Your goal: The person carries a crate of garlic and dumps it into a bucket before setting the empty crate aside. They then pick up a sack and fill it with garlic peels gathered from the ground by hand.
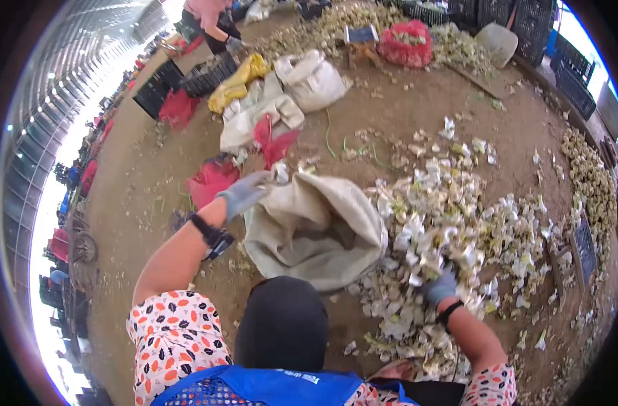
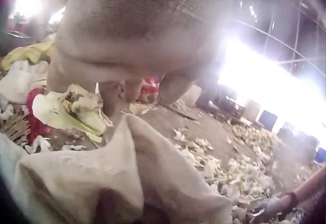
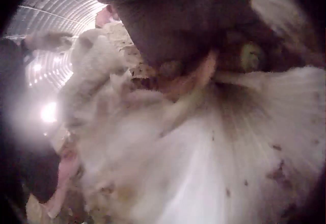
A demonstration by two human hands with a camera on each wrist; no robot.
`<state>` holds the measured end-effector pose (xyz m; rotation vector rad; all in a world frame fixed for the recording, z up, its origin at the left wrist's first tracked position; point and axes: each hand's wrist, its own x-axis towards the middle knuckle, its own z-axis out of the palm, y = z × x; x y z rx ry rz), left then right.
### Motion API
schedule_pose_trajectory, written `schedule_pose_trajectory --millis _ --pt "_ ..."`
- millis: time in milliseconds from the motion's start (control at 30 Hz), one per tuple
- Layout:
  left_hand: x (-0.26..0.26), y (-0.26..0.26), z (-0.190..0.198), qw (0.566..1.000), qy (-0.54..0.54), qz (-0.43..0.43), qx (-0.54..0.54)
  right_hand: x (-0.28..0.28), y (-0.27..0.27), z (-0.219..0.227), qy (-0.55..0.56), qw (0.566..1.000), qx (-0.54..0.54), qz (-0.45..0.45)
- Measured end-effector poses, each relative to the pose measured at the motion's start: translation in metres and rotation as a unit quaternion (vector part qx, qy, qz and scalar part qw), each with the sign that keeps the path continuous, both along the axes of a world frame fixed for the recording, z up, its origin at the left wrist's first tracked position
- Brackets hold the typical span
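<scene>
A pale woven sack (image 1: 316, 233) (image 2: 86, 178) stands with its mouth open in front of the person. Over its left rim reaches the gloved left hand (image 1: 247, 193) (image 2: 137, 35), its fingers extended. A pale leaf (image 2: 66, 114) lies against the fingertips in the left wrist view; whether they hold it is unclear. Right of the sack is a heap of pale leafy trimmings (image 1: 437, 230). The gloved right hand (image 1: 440, 285) (image 3: 178, 20) reaches into it, fingers mostly hidden. Large whitish leaves (image 3: 204, 157) fill much of the right wrist view, close to that glove.
Pink-red bags (image 1: 213, 181) lie left of the sack, with white sacks (image 1: 312, 81) and a yellow one (image 1: 238, 82) beyond. Dark crates (image 1: 159, 88) stand at the back left, near another person (image 1: 211, 20). A small stool (image 1: 583, 250) is at the far right.
</scene>
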<state>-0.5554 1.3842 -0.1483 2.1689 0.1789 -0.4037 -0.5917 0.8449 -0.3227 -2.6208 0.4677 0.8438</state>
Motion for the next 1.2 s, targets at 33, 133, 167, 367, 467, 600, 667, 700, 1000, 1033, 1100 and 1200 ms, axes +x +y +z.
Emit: schedule_pose_trajectory --millis 33,133,167,367,467,600,667,700,1000,1033,1100,1200 --pt "-0.020 0.020 -0.020 0.995 -0.029 0.073 -0.054 0.006 -0.010 -0.029 -0.053 0.998 -0.008 0.024" --pt "-0.084 0.051 -0.076 0.970 -0.133 0.139 0.146 0.007 -0.028 -0.048 -0.109 0.989 0.102 -0.012" --pt "-0.105 0.045 -0.087 0.973 -0.123 0.142 0.137 0.009 -0.033 -0.064 -0.111 0.951 0.276 -0.085" --pt "-0.141 0.029 -0.141 0.955 -0.176 0.189 0.147 -0.001 -0.066 -0.094 -0.249 0.938 0.240 -0.009" --pt "-0.116 0.016 -0.127 0.928 -0.260 0.156 0.216 -0.005 -0.056 -0.056 -0.271 0.954 0.128 0.014" --pt "-0.069 -0.013 -0.064 0.886 -0.238 0.051 0.393 -0.006 -0.063 -0.062 -0.284 0.945 0.165 0.004" --pt "-0.047 -0.030 -0.043 0.877 -0.161 0.003 0.453 -0.003 -0.078 -0.067 -0.286 0.952 0.096 0.055" --pt "-0.037 -0.026 -0.049 0.878 -0.161 0.003 0.451 0.000 -0.082 -0.067 -0.240 0.940 0.244 -0.007" --pt "-0.020 -0.010 -0.069 0.971 -0.018 -0.045 0.232 0.003 -0.101 0.055 -0.288 0.893 0.342 0.045" --pt "-0.021 -0.015 -0.069 0.972 -0.016 -0.042 0.232 0.001 -0.105 0.064 -0.324 0.902 0.246 0.142" --pt "-0.024 -0.017 -0.069 0.997 0.037 0.050 0.038 -0.004 -0.117 0.083 -0.286 0.852 0.435 0.047" --pt "-0.018 -0.017 -0.083 0.998 -0.019 0.032 -0.056 -0.017 -0.116 0.113 -0.209 0.790 0.577 -0.001"
